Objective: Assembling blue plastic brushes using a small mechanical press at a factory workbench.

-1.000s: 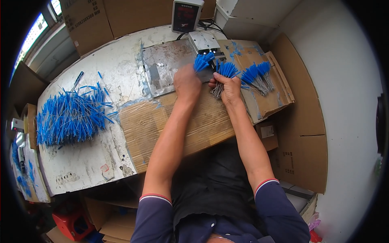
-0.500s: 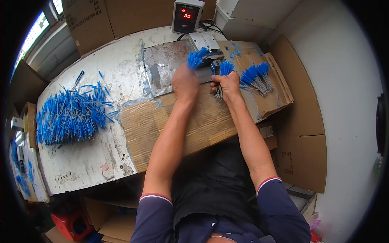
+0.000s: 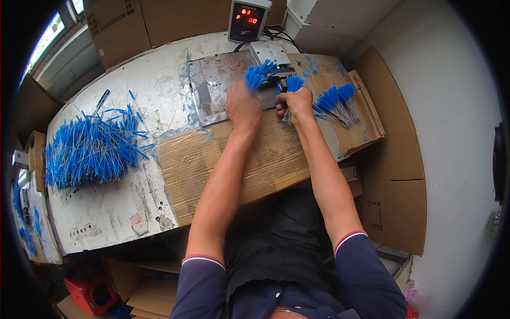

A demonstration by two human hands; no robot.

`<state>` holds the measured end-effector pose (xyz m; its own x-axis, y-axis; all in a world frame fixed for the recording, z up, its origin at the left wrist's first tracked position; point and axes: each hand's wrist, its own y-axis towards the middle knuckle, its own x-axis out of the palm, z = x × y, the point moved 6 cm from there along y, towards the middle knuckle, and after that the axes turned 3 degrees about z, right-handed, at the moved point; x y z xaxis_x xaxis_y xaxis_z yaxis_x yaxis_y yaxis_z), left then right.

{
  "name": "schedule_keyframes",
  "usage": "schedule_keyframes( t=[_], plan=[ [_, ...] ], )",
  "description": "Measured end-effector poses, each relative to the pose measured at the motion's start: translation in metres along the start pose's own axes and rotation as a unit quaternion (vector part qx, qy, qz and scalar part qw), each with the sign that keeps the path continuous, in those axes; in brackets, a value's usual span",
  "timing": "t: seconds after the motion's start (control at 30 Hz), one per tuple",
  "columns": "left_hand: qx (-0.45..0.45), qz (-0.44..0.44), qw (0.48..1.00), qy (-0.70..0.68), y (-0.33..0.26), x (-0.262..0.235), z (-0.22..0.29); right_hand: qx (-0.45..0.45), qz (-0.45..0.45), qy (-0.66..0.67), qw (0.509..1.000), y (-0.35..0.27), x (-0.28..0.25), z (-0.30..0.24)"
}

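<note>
— Starting closest in: what are the hands doing?

— Both forearms are reaching up over the cardboard sheet (image 3: 255,159) that is covering the near edge of the worktable (image 3: 106,212). The left hand (image 3: 243,106) is closing into a fist around a bundle of blue-tipped wires (image 3: 258,74), tips fanning upward. The right hand (image 3: 297,103) is likewise gripping a smaller bundle (image 3: 293,83), its fingers curling tight round the stems, with bare grey ends hanging out below the fist.

— And where are the bundles sitting?

— Both are being held just in front of the small metal machine (image 3: 271,58) on the grey metal plate (image 3: 212,90). The two hands are nearly touching there, so I am judging this as the feeding step: wire ends being presented to the machine.

— What is the next move asking for?

— By my reading, keeping the stems aligned and squeezed together, so none are slipping out while they are going to the machine's mouth. I cannot tell whether any tip is already touching it.

— Anything further out?

— To the right, finished-looking bunches (image 3: 336,103) are lying on cardboard. Far left, a big loose heap of blue wires (image 3: 90,149) is spreading over the table. Beyond the machine, a counter box with red digits (image 3: 248,20) is glowing.
</note>
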<state>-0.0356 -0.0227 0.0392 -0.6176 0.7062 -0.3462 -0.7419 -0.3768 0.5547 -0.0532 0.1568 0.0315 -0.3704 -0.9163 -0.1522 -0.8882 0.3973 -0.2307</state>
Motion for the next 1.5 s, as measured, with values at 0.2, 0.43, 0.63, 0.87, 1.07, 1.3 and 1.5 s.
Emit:
schedule_keyframes(
  t=[0.2,0.43,0.63,0.87,1.07,1.3,1.5],
  plan=[
    [0.028,0.040,0.999,-0.021,0.001,-0.004,0.003,-0.011,0.007,0.007,1.000,-0.002,-0.001,-0.002],
    [0.048,0.049,0.997,-0.023,0.001,-0.003,0.007,-0.012,-0.012,0.033,0.999,-0.001,-0.002,0.000],
    [0.005,-0.057,0.998,0.027,-0.002,0.008,-0.001,0.001,-0.052,0.189,0.981,-0.005,-0.007,0.011],
    [0.012,-0.067,0.997,0.026,-0.002,0.010,-0.001,-0.031,-0.116,0.261,0.958,-0.015,-0.015,0.015],
    [0.014,-0.086,0.996,0.036,-0.003,0.010,0.001,-0.034,-0.082,0.200,0.976,-0.018,-0.016,0.016],
    [0.071,-0.105,0.989,0.077,-0.005,0.011,0.006,-0.047,-0.049,0.125,0.990,-0.018,-0.015,0.012],
    [0.039,-0.083,0.993,0.080,-0.004,0.010,0.003,-0.067,0.005,0.085,0.994,-0.010,-0.011,0.006]
  ],
)
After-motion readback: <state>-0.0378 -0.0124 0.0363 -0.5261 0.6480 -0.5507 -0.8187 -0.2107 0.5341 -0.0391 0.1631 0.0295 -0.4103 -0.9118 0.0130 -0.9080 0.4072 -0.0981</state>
